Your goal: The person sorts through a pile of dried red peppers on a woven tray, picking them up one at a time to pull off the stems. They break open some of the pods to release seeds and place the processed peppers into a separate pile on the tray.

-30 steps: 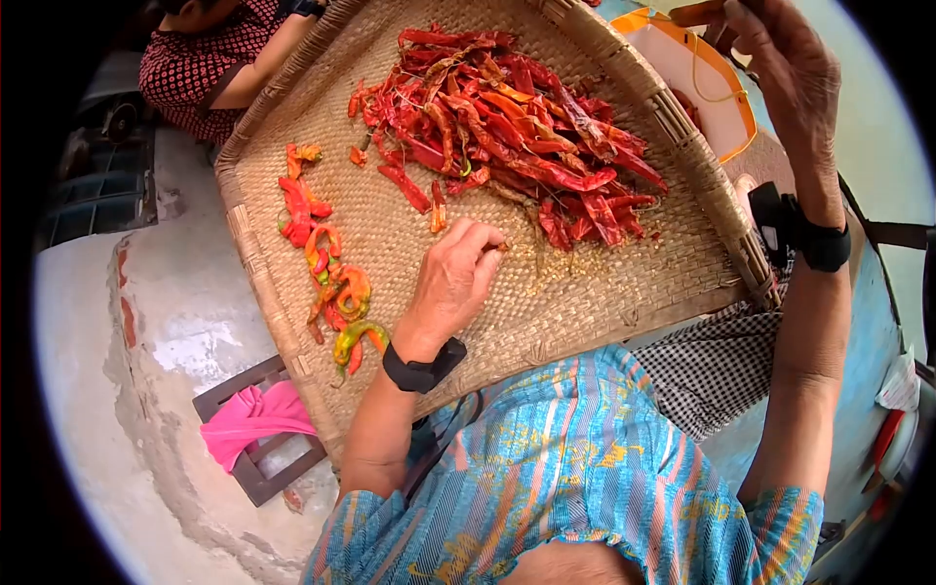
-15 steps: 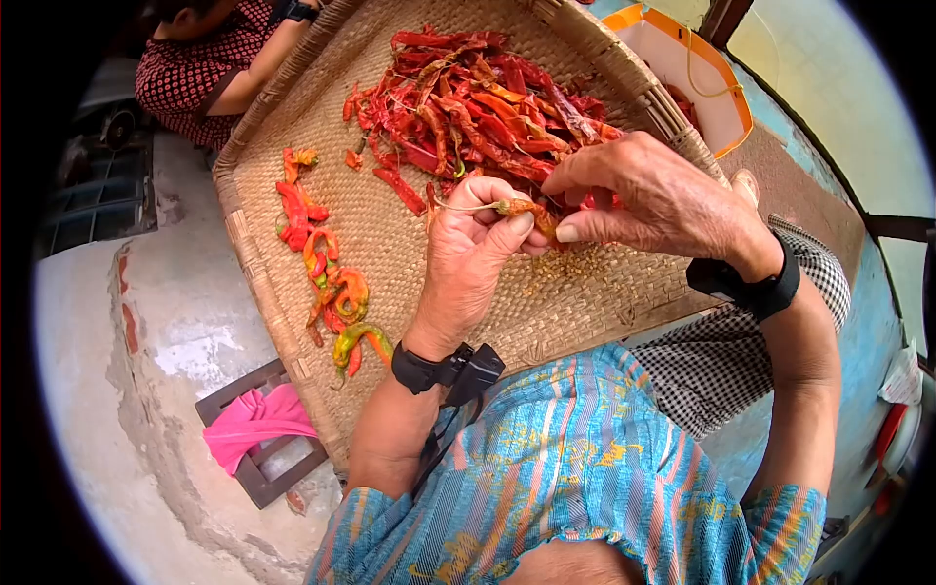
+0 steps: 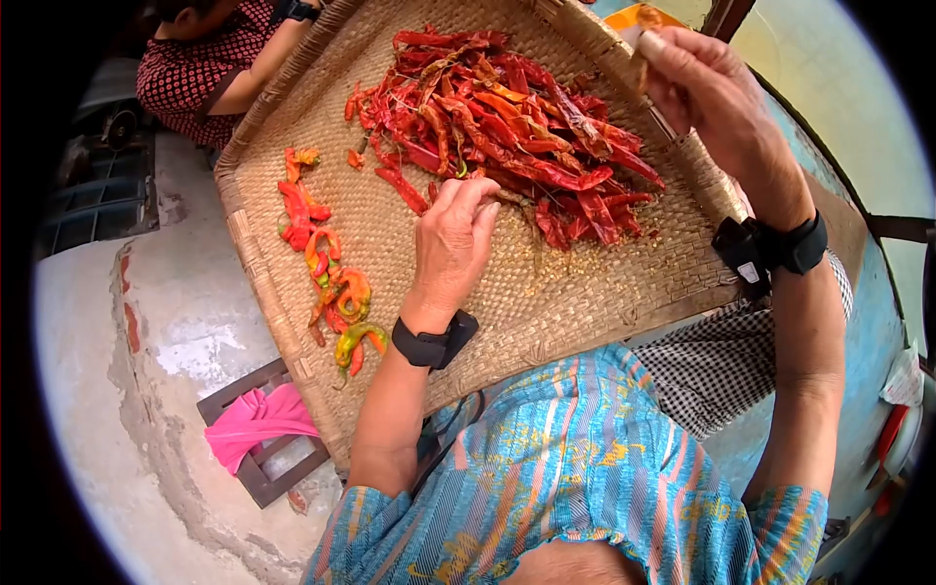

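A pile of dried red chili peppers (image 3: 517, 117) lies in a large woven bamboo tray (image 3: 575, 302). My left hand (image 3: 453, 244) rests at the near edge of the pile, its fingers drawn together. What lies between its fingertips is hidden, though a brownish pepper shows beside them. Beyond the tray's right rim, my right hand (image 3: 707, 97) is raised, pinching a brownish-orange dried chili pepper (image 3: 647, 18) between thumb and fingers. Along the tray's left side lies a row of fresher red, orange and green peppers (image 3: 327, 278).
An orange-rimmed container (image 3: 624, 18) stands past the tray's right rim, partly behind my right hand. Yellow seeds (image 3: 561, 261) are scattered near the pile. At upper left sits another person (image 3: 200, 73). A pink cloth (image 3: 255, 424) hangs over a dark wooden frame (image 3: 283, 483).
My right hand has moved up and right, from beside my left hand to the orange-rimmed container, carrying the pepper. My left hand has let go of that pepper and lowered to the pile's edge.
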Available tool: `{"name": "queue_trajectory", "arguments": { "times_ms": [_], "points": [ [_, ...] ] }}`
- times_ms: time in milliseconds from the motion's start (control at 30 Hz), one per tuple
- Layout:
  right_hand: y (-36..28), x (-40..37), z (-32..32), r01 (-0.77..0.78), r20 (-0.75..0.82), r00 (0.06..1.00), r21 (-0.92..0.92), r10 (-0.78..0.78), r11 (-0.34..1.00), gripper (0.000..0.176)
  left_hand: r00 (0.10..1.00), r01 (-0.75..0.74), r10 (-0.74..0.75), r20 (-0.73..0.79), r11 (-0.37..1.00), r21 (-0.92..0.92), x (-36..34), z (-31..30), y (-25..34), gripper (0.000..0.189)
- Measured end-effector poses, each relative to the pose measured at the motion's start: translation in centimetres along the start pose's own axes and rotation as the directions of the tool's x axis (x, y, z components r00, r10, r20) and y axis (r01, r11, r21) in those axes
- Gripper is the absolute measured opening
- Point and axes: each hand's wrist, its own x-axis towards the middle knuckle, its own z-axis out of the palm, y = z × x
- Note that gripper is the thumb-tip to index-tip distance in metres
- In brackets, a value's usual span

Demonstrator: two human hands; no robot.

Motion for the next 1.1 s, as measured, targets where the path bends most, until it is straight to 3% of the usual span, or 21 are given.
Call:
{"name": "queue_trajectory", "arguments": {
  "times_ms": [33, 67, 100, 133, 267, 333, 367, 400, 467, 533, 600, 667, 733, 800, 833, 933, 1000, 1067, 1100],
  "points": [
    [0.8, 0.6, -1.2, -0.036, -0.087, 0.995, 0.218, 0.056, 0.975, 0.03, 1.0, 0.0, 0.0, 0.0, 1.0, -0.001, 0.1, 0.3, -0.1, 0.019],
    [1.3, 0.6, -2.2, -0.008, -0.149, 0.988, 0.239, 0.045, 0.971, 0.03, 0.996, -0.086, 0.088, -0.023, 0.993, 0.08, 0.2, 0.8, -0.4, 0.021],
    [1.2, 0.5, -2.8, -0.034, -0.135, 0.983, 0.52, 0.121, 0.853, 0.024, 0.984, -0.168, 0.177, -0.039, 0.972, 0.161, 0.3, 1.2, -0.6, 0.023],
    [1.1, 0.5, -3.2, -0.052, -0.099, 0.976, 0.754, 0.192, 0.655, 0.019, 0.984, -0.167, 0.175, -0.038, 0.973, 0.159, 0.3, 1.5, -0.7, 0.023],
    [-0.7, 0.0, -1.5, -0.082, -0.156, 0.936, 0.775, 0.316, 0.626, 0.018, 0.985, -0.167, 0.174, -0.022, 0.969, 0.183, 0.3, 1.7, -0.9, 0.022],
    [-1.9, -0.1, 0.0, -0.162, -0.127, 0.947, 0.604, 0.296, 0.78, 0.02, 0.989, -0.143, 0.148, -0.023, 0.977, 0.161, -0.1, 1.2, -0.8, 0.021],
    [-0.9, -0.1, 0.8, -0.055, -0.198, 0.969, 0.398, 0.145, 0.916, 0.03, 0.997, -0.068, 0.071, -0.029, 0.995, 0.077, -0.3, 0.6, -0.6, 0.02],
    [-0.5, -0.2, 1.2, -0.056, -0.199, 0.969, 0.399, 0.146, 0.915, 0.03, 1.0, 0.008, -0.008, -0.03, 1.0, -0.009, -0.5, 0.2, -0.2, 0.019],
    [-0.1, -0.4, 1.8, 0.019, 0.081, 0.997, -0.096, -0.012, 0.995, 0.03, 0.996, 0.074, -0.078, -0.051, 0.993, -0.088, -0.7, -0.3, 0.6, 0.016],
    [-1.9, -1.4, 4.1, -0.119, 0.192, 0.968, -0.226, 0.164, 0.967, 0.032, 0.989, 0.101, -0.135, -0.061, 0.918, -0.385, -1.0, -0.6, 0.6, 0.015],
    [-0.7, -1.5, 5.2, 0.164, 0.376, 0.926, -0.372, -0.013, 0.913, 0.033, 0.989, 0.099, -0.142, -0.052, 0.87, -0.483, -0.8, -0.8, 2.0, 0.015],
    [-0.2, -2.1, 6.3, 0.252, 0.409, 0.909, -0.398, -0.075, 0.882, 0.033, 0.985, 0.163, -0.157, 0.066, 0.75, -0.641, -0.6, -0.4, 3.1, 0.013],
    [0.1, -2.4, 7.0, 0.194, 0.396, 0.917, -0.331, -0.051, 0.924, 0.028, 0.987, 0.147, -0.155, 0.045, 0.747, -0.649, -0.3, 0.0, 4.2, 0.013],
    [0.2, -2.4, 7.1, 0.181, 0.351, 0.935, -0.345, -0.052, 0.921, 0.024, 0.984, 0.177, -0.149, 0.099, 0.731, -0.659, -0.1, 0.0, 4.9, 0.013],
    [0.1, -2.4, 7.0, 0.25, 0.353, 0.929, -0.366, -0.115, 0.896, 0.02, 0.987, 0.158, -0.141, 0.081, 0.727, -0.669, -0.1, 0.2, 4.8, 0.015],
    [-1.8, -2.2, 6.1, 0.228, 0.261, 0.957, -0.417, -0.125, 0.88, 0.019, 0.984, 0.164, -0.174, 0.05, 0.739, -0.654, -0.2, 0.2, 4.0, 0.015],
    [-1.9, -1.7, 4.3, 0.259, 0.132, 0.965, -0.363, -0.226, 0.895, 0.024, 0.973, 0.22, -0.217, 0.083, 0.751, -0.623, -0.3, 0.3, 2.7, 0.018],
    [-2.1, -1.1, 1.3, 0.398, 0.008, 0.908, -0.33, -0.418, 0.856, 0.021, 0.967, 0.247, -0.21, 0.147, 0.913, -0.324, -0.8, 0.9, 1.5, 0.02],
    [-3.9, -1.1, 0.5, 0.316, -0.096, 0.913, -0.445, -0.396, 0.838, 0.02, 0.969, 0.225, -0.187, 0.163, 0.941, -0.255, -1.2, 1.7, 0.5, 0.025]
  ]
}}
